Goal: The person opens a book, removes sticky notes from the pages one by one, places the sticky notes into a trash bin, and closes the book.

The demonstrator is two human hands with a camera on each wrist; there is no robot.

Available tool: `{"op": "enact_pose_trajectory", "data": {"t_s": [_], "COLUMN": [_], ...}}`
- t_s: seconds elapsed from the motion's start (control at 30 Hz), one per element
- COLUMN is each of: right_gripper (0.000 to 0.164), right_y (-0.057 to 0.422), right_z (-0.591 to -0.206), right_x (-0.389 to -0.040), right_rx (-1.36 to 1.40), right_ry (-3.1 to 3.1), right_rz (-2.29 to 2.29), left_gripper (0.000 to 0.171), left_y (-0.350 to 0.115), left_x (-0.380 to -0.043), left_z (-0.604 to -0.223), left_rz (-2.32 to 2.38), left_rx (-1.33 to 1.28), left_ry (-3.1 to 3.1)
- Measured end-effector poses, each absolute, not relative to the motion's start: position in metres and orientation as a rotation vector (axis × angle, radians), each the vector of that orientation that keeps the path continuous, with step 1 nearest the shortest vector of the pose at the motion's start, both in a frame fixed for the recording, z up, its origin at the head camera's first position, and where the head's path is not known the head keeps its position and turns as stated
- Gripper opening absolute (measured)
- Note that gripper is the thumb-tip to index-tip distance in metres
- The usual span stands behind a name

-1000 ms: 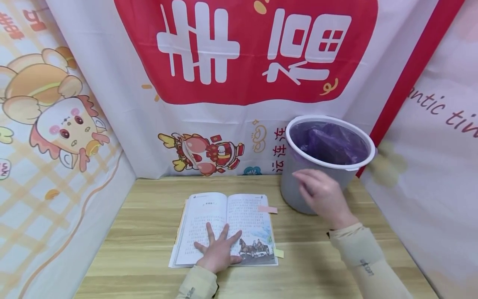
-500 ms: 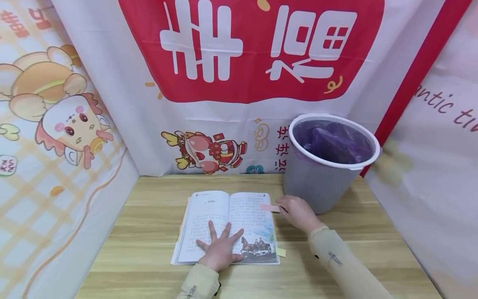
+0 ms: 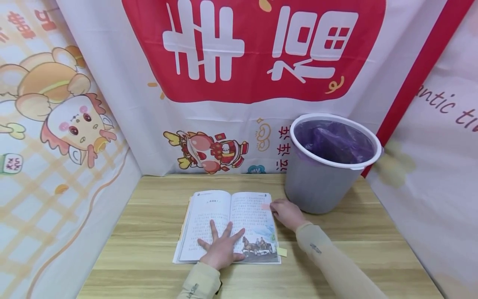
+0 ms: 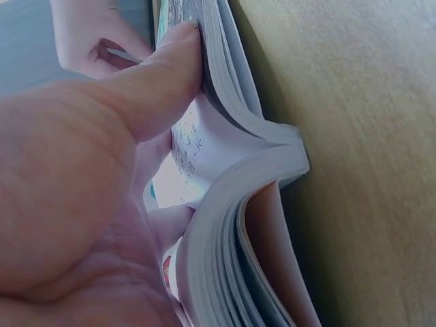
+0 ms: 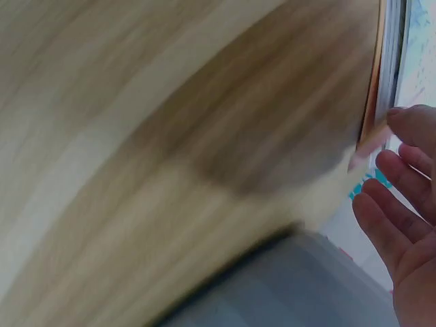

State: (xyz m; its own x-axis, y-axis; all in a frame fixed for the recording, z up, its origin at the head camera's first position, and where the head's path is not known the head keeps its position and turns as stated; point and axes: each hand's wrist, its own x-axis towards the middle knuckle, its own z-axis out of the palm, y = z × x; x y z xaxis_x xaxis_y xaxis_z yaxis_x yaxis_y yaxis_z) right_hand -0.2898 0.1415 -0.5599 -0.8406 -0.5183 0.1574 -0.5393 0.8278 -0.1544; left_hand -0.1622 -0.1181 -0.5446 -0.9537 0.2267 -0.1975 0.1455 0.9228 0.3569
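Note:
An open book lies on the table. My left hand rests on it with fingers spread, pressing across the inner fold; the left wrist view shows the thumb along the page. From the right page's upper edge a pink sticky tab sticks out. My right hand pinches this tab with thumb and forefinger; in the right wrist view the tab's free end shows past the fingertips. A yellow-green tab sticks out lower on the same edge.
A grey bin with a white rim and purple liner stands close behind the right hand. The wooden tabletop meets printed cloth walls at the back and sides.
My right hand has come down from in front of the bin and moved left to the pink tab at the book's edge. The left hand stays on the pages.

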Motion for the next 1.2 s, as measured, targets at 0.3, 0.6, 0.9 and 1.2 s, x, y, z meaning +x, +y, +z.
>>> {"op": "enact_pose_trajectory", "data": {"t_s": [0.3,0.6,0.9,1.2], "right_gripper": [0.016,0.016,0.018,0.011], "right_y": [0.127,0.128,0.135,0.136], "right_z": [-0.564,-0.567,-0.554,-0.545], "right_x": [-0.295,-0.298,-0.296,-0.299], "right_rx": [0.761,0.772,0.804,0.820], "right_ry": [-2.954,-2.935,-2.938,-2.867], "right_rz": [0.244,0.219,0.310,0.266], "left_gripper": [0.078,0.078,0.079,0.079], "left_y": [-0.118,-0.119,-0.119,-0.119], "left_x": [-0.161,-0.162,-0.162,-0.161], "left_z": [-0.542,-0.544,-0.544,-0.542], "left_rz": [0.519,0.525,0.536,0.546], "left_rx": [0.280,0.291,0.286,0.281], "left_ry": [2.832,2.833,2.832,2.824]}}
